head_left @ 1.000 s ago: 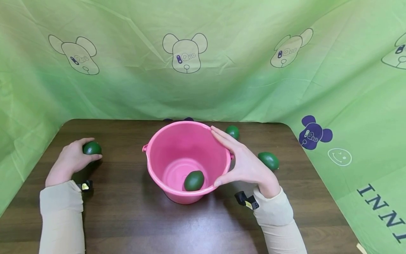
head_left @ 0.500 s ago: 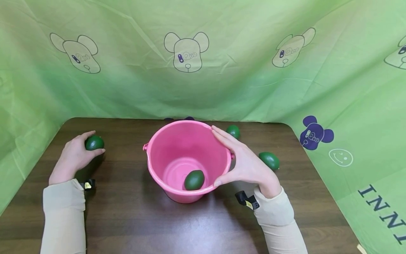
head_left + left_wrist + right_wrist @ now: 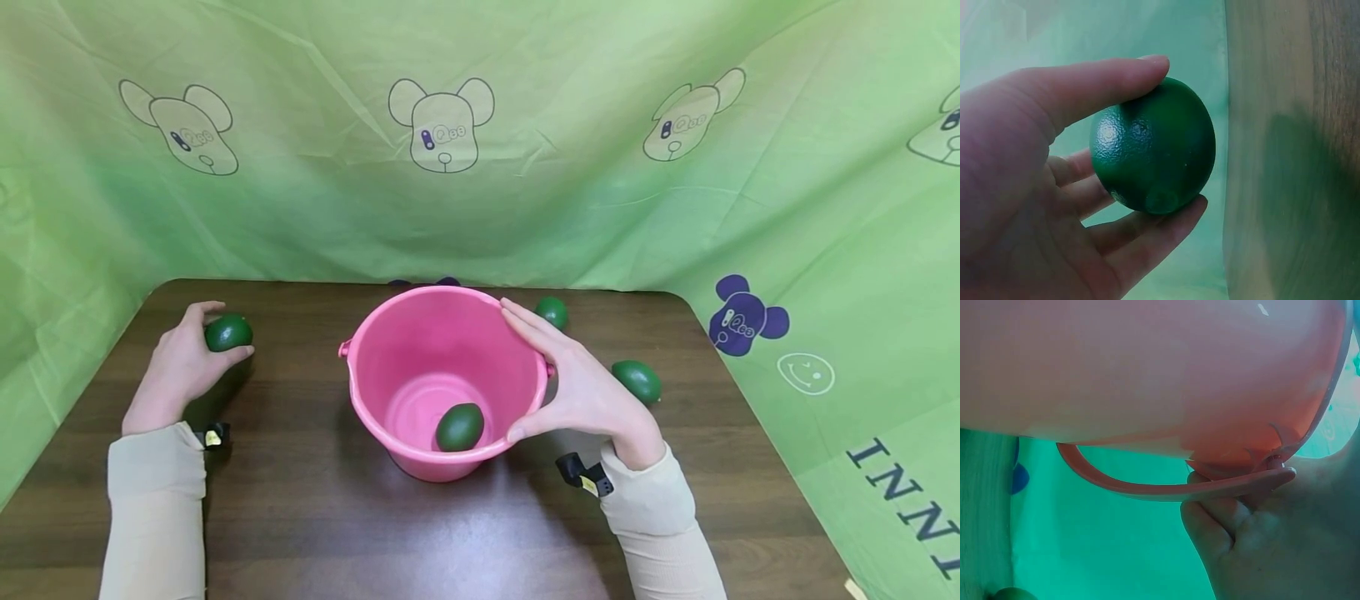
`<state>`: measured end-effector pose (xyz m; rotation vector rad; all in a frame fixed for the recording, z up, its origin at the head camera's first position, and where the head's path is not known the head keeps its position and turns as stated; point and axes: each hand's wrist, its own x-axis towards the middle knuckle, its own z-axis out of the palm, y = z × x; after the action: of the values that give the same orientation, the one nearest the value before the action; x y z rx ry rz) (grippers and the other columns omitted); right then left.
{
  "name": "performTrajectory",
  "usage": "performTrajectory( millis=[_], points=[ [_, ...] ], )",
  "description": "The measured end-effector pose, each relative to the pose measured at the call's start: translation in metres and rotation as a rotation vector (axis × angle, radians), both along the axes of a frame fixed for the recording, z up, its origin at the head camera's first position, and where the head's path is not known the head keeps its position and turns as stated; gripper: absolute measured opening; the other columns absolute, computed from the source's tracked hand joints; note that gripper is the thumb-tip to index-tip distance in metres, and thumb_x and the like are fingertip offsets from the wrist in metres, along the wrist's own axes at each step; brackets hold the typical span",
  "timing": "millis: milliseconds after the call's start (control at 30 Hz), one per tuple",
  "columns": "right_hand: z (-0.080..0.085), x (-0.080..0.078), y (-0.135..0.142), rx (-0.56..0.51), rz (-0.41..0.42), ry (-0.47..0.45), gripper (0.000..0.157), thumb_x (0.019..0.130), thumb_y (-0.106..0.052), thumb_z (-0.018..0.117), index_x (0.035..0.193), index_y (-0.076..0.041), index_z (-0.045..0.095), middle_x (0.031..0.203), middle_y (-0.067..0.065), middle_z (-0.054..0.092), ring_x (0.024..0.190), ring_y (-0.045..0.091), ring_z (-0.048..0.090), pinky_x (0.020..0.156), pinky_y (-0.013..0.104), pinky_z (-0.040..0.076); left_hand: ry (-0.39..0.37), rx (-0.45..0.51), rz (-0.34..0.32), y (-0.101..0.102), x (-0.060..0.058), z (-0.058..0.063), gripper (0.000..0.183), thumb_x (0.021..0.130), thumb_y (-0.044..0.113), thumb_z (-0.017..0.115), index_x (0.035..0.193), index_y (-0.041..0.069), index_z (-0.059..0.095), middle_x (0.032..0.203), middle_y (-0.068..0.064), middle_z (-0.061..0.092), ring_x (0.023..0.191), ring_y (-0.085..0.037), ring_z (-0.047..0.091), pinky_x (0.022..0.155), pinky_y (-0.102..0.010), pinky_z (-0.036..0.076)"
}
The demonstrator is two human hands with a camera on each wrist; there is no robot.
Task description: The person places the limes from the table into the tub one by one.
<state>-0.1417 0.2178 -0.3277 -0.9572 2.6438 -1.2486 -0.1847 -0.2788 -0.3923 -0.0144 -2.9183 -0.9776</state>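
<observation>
My left hand (image 3: pixel 183 358) holds a dark green avocado (image 3: pixel 228 332) between thumb and fingers at the table's left side. Its glossy, pebbled skin shows in the left wrist view, where the avocado (image 3: pixel 1163 150) appears raised off the table. A pink bucket (image 3: pixel 442 467) stands in the middle, its mouth tilted towards me. My right hand (image 3: pixel 588 387) grips its right side, the thumb at the near rim and the fingers at the far rim. One avocado (image 3: pixel 460 427) lies inside. The right wrist view shows the bucket's handle (image 3: pixel 1147 491) hanging across my fingers (image 3: pixel 1205 528).
Two more avocados lie on the wooden table (image 3: pixel 315 525): one avocado (image 3: pixel 552 312) behind the bucket's right side, another avocado (image 3: pixel 637 381) beyond my right hand. A green printed cloth (image 3: pixel 525 208) hangs behind and along both sides.
My left hand has moved slightly to the right and away from me with the avocado. My right hand and the bucket have stayed in place.
</observation>
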Motion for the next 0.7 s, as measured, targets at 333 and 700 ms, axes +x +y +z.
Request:
performTrajectory(
  millis=[333,700],
  points=[
    [-0.0006,0.0002,0.0006,0.001,-0.005,0.003,0.13,0.056,-0.023,0.103,0.163,-0.027,0.029,0.166,-0.017,0.02,0.148,0.011,0.025,0.106,0.045,0.044,0.055,0.012,-0.002,0.0045,0.0045,0.0021,0.066,0.094,0.024,0.074,0.145,-0.004,0.041,0.131,-0.035,0.051,0.108,-0.055,0.052,0.085,-0.069,0.046],
    [-0.0015,-0.0008,0.0007,-0.002,-0.003,0.002,0.129,0.057,-0.023,0.102,0.162,-0.027,0.029,0.166,-0.017,0.02,0.148,0.011,0.024,0.106,0.046,0.044,0.132,-0.021,-0.013,0.0089,0.001,0.003,0.064,0.094,0.02,0.074,0.146,-0.004,0.046,0.131,-0.036,0.053,0.108,-0.055,0.052,0.086,-0.069,0.045]
  ],
)
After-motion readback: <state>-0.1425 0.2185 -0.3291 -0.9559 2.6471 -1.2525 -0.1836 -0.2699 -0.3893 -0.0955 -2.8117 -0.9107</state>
